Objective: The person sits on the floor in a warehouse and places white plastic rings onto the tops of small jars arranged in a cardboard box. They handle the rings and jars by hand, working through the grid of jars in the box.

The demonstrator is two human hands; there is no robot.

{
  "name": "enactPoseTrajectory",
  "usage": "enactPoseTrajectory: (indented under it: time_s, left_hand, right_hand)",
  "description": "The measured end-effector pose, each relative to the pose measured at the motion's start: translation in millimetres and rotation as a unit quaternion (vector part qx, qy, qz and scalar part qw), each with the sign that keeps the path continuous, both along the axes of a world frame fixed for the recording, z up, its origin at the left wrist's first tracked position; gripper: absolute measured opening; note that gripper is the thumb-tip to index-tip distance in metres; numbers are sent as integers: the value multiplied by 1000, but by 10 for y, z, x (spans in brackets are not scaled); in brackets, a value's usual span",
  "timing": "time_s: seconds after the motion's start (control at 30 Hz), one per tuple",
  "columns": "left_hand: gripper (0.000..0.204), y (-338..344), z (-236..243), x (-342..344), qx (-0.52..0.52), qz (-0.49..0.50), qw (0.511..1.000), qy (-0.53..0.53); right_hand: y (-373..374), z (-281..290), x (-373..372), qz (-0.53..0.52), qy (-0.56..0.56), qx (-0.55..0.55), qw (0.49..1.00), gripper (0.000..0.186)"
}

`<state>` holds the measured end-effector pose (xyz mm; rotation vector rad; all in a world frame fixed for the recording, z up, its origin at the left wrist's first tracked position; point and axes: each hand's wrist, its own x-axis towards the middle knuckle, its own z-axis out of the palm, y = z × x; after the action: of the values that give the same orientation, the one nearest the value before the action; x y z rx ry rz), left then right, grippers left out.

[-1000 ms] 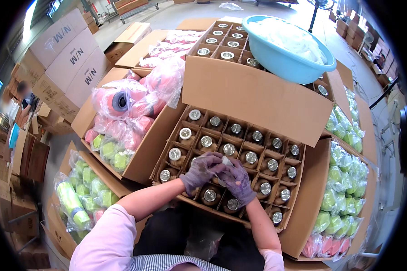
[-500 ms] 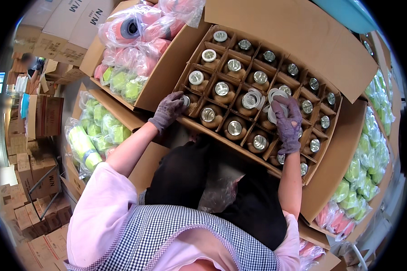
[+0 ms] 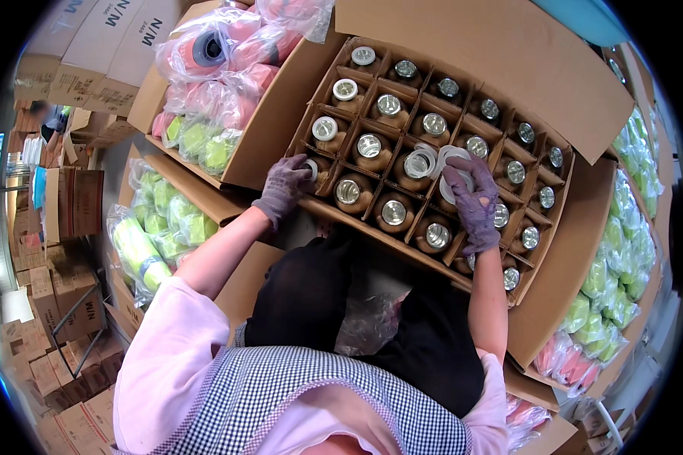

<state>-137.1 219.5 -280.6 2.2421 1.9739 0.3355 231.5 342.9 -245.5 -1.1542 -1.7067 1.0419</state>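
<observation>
An open cardboard box (image 3: 433, 265) with dividers holds rows of bottles with silvery round tops, such as one bottle (image 3: 394, 213) in the near row. Both my hands wear greyish-purple gloves. My left hand (image 3: 284, 184) is closed at the box's near left corner, its fingertips on a white ring (image 3: 310, 168) at a bottle's mouth. Three bottles beyond it in that column carry white rings, the nearest ring (image 3: 325, 128) among them. Over the middle of the box my right hand (image 3: 474, 201) grips several translucent rings (image 3: 451, 161). More rings lean against a bottle top beside it.
Left of the box stands a carton (image 3: 258, 125) of pink and green plastic-wrapped items; another carton of green wrapped bottles (image 3: 138, 250) is nearer me. On the right, a carton holds green and pink wrapped items (image 3: 607, 280). A raised flap (image 3: 493, 45) borders the far side.
My right hand has shifted slightly left and down with the rings. My left hand stays at the same corner bottle, where a white ring now shows more clearly at its fingertips.
</observation>
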Motion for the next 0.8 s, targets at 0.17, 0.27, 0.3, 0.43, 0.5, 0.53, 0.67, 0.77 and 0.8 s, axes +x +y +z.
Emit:
enactPoseTrajectory:
  time_s: [0.17,0.27,0.3,0.43,0.5,0.53,0.67,0.77,0.8]
  left_hand:
    - [18,-40,-57,-55,-22,-11,1000,6]
    - [15,73,-21,-34,-15,-7,999,33]
    - [15,112,-18,32,-8,-2,999,54]
    - [14,355,240,103,-174,-24,975,137]
    - [17,453,531,332,-61,-84,989,102]
    - [19,540,767,612,5,-82,997,8]
    - [35,785,947,1332,-89,4,932,-353]
    - [39,947,902,1371,-290,111,805,-506]
    - [40,992,884,1373,-331,126,765,-538]
  right_hand:
    - [-22,21,-69,7,9,9,1000,23]
    - [-19,31,-124,12,12,7,1000,23]
    - [-8,15,-123,17,18,7,1000,24]
    - [-26,42,-192,35,236,-269,933,25]
    - [-64,4,-189,41,238,-242,940,26]
    - [-73,-37,-179,49,253,-258,931,26]
    - [-190,14,-278,140,350,-284,882,33]
    - [-191,63,-294,154,380,-294,864,36]
    - [-176,43,-269,145,381,-294,865,36]
